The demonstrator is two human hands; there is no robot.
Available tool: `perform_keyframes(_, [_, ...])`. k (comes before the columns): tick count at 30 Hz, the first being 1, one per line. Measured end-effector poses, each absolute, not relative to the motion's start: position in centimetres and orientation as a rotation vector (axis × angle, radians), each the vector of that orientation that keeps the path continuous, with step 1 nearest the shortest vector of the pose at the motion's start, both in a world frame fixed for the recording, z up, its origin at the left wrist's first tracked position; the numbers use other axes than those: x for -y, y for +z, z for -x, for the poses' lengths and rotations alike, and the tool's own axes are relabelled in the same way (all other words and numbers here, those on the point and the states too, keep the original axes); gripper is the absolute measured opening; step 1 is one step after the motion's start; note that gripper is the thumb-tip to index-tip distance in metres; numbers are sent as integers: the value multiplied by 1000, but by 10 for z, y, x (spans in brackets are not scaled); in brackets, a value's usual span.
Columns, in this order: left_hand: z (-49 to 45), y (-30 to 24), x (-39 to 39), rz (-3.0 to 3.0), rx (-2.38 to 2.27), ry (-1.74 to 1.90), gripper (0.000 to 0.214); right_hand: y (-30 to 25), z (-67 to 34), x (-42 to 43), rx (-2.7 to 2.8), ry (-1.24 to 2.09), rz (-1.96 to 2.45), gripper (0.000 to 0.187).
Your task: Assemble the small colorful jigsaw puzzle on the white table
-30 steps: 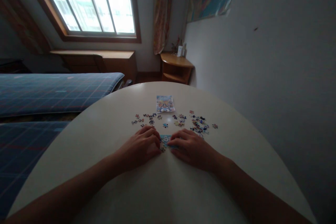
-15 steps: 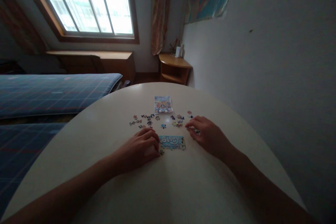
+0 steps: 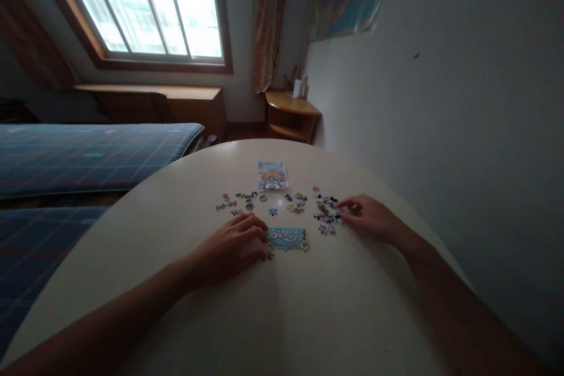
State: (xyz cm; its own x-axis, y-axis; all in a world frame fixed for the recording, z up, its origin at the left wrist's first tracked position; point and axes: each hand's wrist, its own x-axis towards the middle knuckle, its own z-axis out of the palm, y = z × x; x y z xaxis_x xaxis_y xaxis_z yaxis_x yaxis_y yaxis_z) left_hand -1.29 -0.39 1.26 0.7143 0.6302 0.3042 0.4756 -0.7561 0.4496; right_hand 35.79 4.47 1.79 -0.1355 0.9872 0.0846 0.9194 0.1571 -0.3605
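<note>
On the round table lies a partly assembled jigsaw puzzle (image 3: 287, 238), a light blue strip with big lettering. My left hand (image 3: 233, 245) rests at its left end with curved fingers spread and the thumb apart. Close to that thumb is a loose puzzle piece (image 3: 269, 255). My right hand (image 3: 372, 218) is at the right side of a pile of puzzle pieces (image 3: 326, 209), its index finger and thumb apart at the pile's edge. No piece can be made out in either hand. More loose pieces (image 3: 249, 202) are scattered beyond the puzzle, and one blue piece (image 3: 272, 211) lies alone.
A small printed picture sheet or packet (image 3: 272, 176) lies farther back on the white table (image 3: 308, 305). A wall (image 3: 440, 129) runs along the right. To the left is a bed with a plaid mattress (image 3: 97, 155); a corner shelf (image 3: 293, 104) stands behind the table.
My right hand has moved right, off the pile of pieces it was covering, so more of them show. My left hand has stayed nearly still at the puzzle's left end.
</note>
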Motion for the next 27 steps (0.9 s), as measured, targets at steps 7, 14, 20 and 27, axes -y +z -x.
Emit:
perform_keyframes(7, [15,5,-1,-2603,-826,622,20,18,-361,-47,2170,326,1830,24])
perform_keyframes(14, [13,1,-3,-2612,-796,668,20,29,-350,-40,2183,366,1892,24])
perform_keyframes(20, [13,-1,-4,-2602,-804,675,21,40,-342,-32,2199,390,1881,21])
perform_keyframes(27, [4,-2,0,-2504,-892,820,14,39,-300,-20,1848,692,1490,25])
